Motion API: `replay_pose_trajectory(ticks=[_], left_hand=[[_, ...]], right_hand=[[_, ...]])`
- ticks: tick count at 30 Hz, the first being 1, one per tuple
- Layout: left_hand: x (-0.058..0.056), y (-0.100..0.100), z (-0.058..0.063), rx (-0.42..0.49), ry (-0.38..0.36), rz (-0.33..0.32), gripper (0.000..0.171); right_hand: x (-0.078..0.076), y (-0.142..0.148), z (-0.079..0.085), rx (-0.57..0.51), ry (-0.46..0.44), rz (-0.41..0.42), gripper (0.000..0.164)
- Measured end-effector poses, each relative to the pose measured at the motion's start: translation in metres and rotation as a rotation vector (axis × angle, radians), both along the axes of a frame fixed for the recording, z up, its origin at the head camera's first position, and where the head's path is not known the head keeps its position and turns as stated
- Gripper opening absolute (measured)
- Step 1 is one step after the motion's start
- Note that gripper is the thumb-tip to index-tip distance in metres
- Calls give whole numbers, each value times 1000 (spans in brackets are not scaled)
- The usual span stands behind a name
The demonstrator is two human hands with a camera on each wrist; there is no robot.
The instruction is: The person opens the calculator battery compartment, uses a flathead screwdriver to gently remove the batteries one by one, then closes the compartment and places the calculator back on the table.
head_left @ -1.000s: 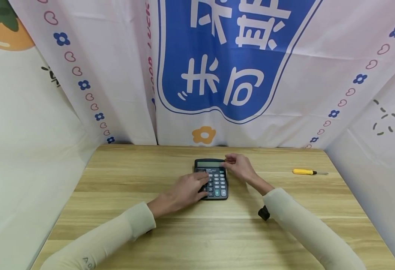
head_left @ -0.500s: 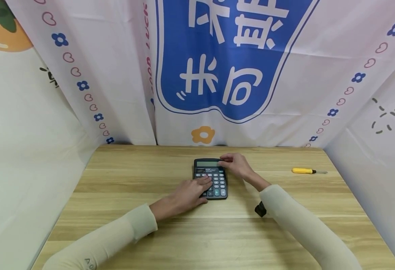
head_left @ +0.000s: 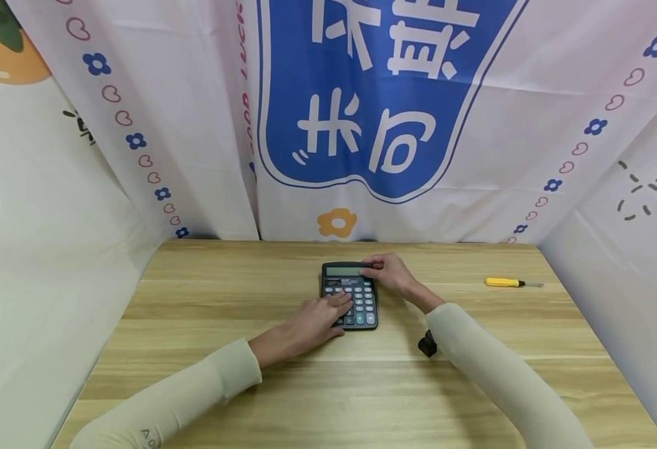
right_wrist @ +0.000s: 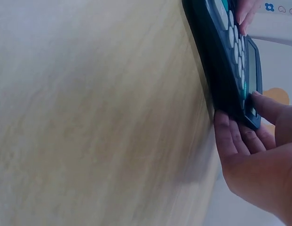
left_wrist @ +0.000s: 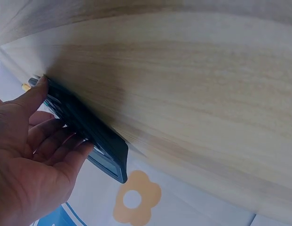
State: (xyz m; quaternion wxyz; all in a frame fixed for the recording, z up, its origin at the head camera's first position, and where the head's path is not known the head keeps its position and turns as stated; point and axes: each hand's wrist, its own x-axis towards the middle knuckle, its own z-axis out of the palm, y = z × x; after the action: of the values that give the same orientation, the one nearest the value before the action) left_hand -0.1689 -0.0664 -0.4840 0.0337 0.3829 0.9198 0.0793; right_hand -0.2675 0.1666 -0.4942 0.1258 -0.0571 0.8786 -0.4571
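Observation:
A dark calculator (head_left: 362,300) with pale keys and a grey-green display lies face up on the table, its display end toward the back. Over its left side, my left hand (head_left: 314,321) rests its fingertips on the keys, hiding some of them. The left wrist view shows that thumb (left_wrist: 38,92) against the edge of the calculator (left_wrist: 91,125). At the top right corner, my right hand (head_left: 392,274) pinches the calculator. Its thumb (right_wrist: 268,106) lies on the display face, and the other fingers are at the edge and underside in the right wrist view.
A yellow-handled screwdriver (head_left: 508,282) lies at the right on the wooden table (head_left: 221,280). A small black object (head_left: 427,344) shows beside the right sleeve, probably the wrist camera. Printed white cloth (head_left: 204,137) hangs behind the table and at both sides.
My left fingers have shifted a little toward the near end, uncovering upper-left keys, then stayed there. My right hand has moved slightly left at the corner. The calculator has barely moved.

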Motion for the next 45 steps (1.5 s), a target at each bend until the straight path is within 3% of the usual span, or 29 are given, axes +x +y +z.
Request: replay_pose_trajectory(ticks=[15,25,33,45], left_hand=[[0,0,1,12,-22,-7,63],[0,-1,2,16,-12,-6,63],[1,0,7,20,112,-16,62],[2,0,10,8,250,-42,51]], right_hand=[[-5,4,-2,-212,-146,-26,26],[-3,7,3,-239,-185,-61,34],[-5,8,12,-306,-228,-159,33],[-4,9,20,-304,-267,-212,28]])
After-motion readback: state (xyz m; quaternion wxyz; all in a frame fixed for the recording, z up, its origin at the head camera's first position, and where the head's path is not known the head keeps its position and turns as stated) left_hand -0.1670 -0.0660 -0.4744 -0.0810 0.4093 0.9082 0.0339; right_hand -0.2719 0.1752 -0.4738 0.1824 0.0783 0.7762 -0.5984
